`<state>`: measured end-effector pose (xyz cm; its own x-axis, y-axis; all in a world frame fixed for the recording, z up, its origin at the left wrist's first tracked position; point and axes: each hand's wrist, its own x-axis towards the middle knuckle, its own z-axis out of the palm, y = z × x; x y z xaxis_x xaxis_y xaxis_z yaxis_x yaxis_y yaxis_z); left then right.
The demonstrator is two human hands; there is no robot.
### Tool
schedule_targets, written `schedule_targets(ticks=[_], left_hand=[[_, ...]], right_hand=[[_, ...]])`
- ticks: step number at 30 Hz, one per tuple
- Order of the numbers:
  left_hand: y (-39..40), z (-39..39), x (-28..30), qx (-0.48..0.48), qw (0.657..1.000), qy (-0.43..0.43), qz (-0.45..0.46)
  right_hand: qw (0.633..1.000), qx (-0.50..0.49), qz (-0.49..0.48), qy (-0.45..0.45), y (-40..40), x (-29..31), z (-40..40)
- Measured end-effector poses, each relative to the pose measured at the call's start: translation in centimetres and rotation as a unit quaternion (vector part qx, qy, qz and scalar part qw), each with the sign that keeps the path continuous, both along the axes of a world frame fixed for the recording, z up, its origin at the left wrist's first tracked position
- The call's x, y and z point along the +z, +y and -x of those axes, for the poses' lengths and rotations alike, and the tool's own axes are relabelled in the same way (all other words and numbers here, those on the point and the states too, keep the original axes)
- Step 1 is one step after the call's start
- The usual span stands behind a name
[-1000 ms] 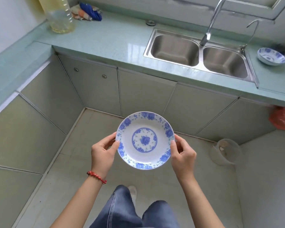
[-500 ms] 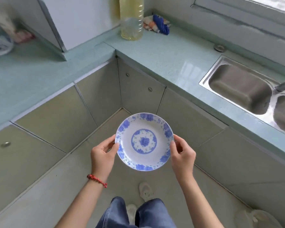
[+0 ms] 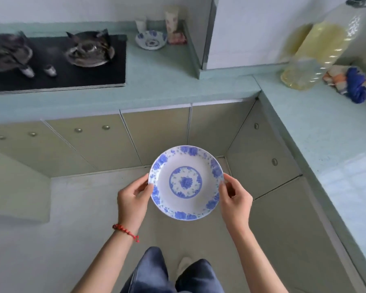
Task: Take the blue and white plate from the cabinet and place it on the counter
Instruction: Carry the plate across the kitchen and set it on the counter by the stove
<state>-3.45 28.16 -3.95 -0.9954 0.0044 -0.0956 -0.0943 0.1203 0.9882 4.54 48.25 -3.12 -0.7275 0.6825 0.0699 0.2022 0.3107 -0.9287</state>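
Plate (image 3: 186,182) is out of the cabinet, held level over the floor, well short of the worktop (image 3: 161,81). Left hand (image 3: 133,199) and right hand (image 3: 235,197) each have fingers clamped on opposite rim edges. Keep it level, carry to bare worktop right of the stove (image 3: 57,62), clear of the bowl (image 3: 150,40), set down flat before letting go.

Stove (image 3: 55,60) left on counter (image 3: 156,81); bowl (image 3: 150,40) right of it
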Motion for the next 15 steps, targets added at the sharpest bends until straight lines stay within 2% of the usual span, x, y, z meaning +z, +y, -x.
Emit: schedule_targets(ticks=[8,15], left_hand=[[0.1,3.8,-0.2,0.075,0.997,-0.002,0.007],[2.2,12.0,-0.7,0.089,0.996,-0.001,-0.008]], right_hand=[[0.998,0.056,0.034,0.004,0.6,-0.8,6.3],[0.999,0.045,0.027,0.009,2.7,-1.1,15.0]])
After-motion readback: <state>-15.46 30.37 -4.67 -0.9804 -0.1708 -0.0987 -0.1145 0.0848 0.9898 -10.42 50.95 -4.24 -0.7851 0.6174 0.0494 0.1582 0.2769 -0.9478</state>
